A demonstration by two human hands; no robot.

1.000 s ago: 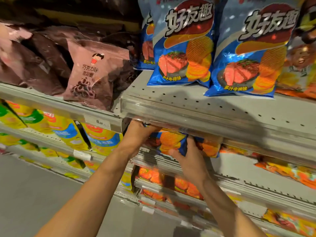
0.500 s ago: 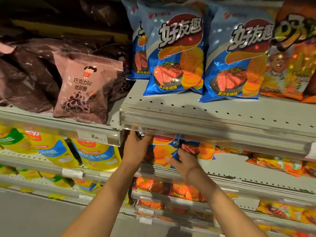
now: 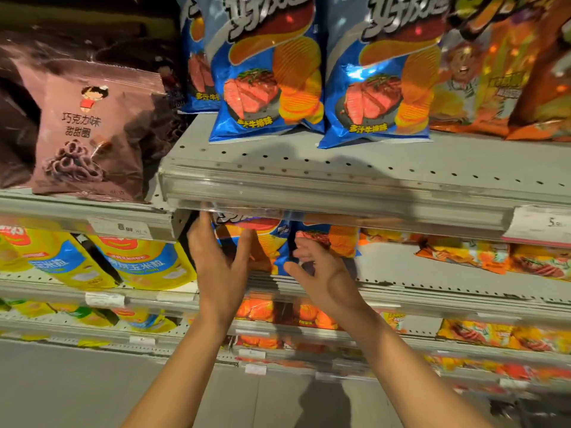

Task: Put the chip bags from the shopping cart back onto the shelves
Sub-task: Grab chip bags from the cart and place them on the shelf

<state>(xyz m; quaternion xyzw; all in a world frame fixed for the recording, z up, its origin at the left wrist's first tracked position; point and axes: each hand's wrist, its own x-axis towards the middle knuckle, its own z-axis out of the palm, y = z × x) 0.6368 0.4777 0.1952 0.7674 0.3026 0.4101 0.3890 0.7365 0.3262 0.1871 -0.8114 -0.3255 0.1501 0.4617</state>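
Observation:
Two blue chip bags stand side by side on the second shelf, one at the left and one at the right, their tops hidden by the shelf above. My left hand is spread in front of the left bag, fingers apart, touching or just off it. To its right, my right hand hovers with curled, separated fingers just before the right bag, holding nothing. More blue bags of the same kind stand on the upper shelf.
Brown snack bags fill the upper left shelf. Yellow and blue corn snack bags sit lower left. Orange bags lie along the second shelf to the right. Lower shelves hold more orange packs. Grey floor lies below.
Both hands have drawn back a little from the blue bags and opened their fingers; the bags stay on the second shelf. The camera has moved closer to the shelves.

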